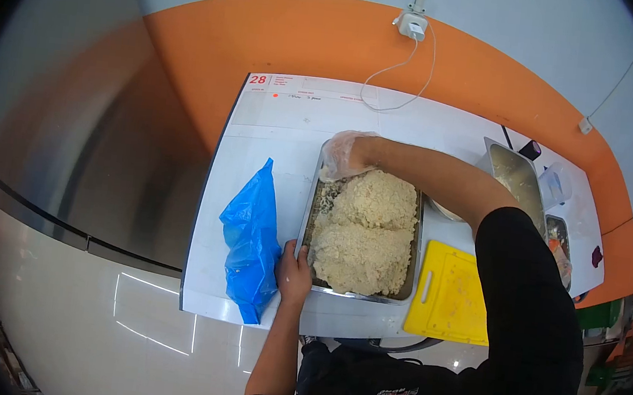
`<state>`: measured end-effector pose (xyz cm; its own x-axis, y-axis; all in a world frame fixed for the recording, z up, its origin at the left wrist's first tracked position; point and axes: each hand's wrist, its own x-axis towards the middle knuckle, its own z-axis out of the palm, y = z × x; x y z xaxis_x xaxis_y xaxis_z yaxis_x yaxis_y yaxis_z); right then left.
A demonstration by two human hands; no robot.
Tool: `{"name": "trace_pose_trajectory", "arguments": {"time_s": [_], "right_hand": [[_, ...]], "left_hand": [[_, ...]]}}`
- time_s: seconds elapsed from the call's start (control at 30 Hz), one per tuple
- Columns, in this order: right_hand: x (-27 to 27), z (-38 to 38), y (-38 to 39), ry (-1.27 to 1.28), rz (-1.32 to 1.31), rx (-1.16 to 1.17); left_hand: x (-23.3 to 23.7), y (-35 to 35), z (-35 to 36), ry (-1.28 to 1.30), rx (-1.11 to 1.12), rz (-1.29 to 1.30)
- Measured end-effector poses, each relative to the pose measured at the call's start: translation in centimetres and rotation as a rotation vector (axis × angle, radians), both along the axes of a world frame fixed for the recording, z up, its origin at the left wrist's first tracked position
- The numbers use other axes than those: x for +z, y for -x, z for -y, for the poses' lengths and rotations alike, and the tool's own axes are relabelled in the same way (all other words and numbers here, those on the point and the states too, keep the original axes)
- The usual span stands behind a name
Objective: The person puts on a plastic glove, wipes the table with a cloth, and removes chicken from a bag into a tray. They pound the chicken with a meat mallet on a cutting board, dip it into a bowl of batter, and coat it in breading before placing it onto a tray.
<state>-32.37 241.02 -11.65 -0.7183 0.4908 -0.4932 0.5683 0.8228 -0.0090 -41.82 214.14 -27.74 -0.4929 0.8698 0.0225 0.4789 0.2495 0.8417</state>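
Note:
A metal tray (pixel 316 197) on the white table holds two large mounds of pale, crumbly food (pixel 366 237), one behind the other. My left hand (pixel 294 272) is at the tray's left edge near the front, bare, its fingers against the rim. In a clear plastic glove, my right hand (pixel 345 156) reaches over the tray's back left corner; its fingers are hidden by the glove and the angle. A blue plastic bag (pixel 250 241) lies just left of the tray, close to my left hand.
Right of the tray lies a yellow cutting board (pixel 451 293). A deep metal container (pixel 518 172), a clear plastic container (pixel 555 184) and a small tray (pixel 558 229) stand at the right. A white cable (pixel 378 109) hangs onto the table's (pixel 277 128) back.

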Motion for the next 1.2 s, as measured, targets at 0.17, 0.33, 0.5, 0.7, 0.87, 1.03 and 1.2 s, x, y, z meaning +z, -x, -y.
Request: {"name": "trace_pose_trajectory", "arguments": {"time_s": [0.17,0.33,0.5,0.7,0.87,1.03,1.2], "right_hand": [[-1.4,5.2,1.6,0.234,0.131,0.055],[-7.1,5.0,-0.8,0.142,0.152,0.308],[-3.2,5.9,-4.5,0.038,0.034,0.382],[-2.8,6.7,-2.4,0.073,0.010,0.155],[-2.1,7.4,0.4,0.111,0.087,0.160],[-2.8,10.4,1.9,0.260,0.051,0.158],[-1.3,13.0,1.9,0.458,0.119,0.312]], "left_hand": [[-1.5,0.2,-0.1,-0.013,-0.001,-0.045],[-0.4,-0.1,-0.1,-0.022,0.035,-0.058],[-0.3,0.0,-0.1,-0.003,0.066,-0.027],[-0.1,0.5,0.2,-0.028,0.015,0.028],[-0.3,0.5,0.0,-0.047,-0.008,0.060],[-0.6,0.9,0.0,-0.009,-0.027,0.101],[-0.1,1.2,0.0,-0.032,-0.048,0.105]]}}
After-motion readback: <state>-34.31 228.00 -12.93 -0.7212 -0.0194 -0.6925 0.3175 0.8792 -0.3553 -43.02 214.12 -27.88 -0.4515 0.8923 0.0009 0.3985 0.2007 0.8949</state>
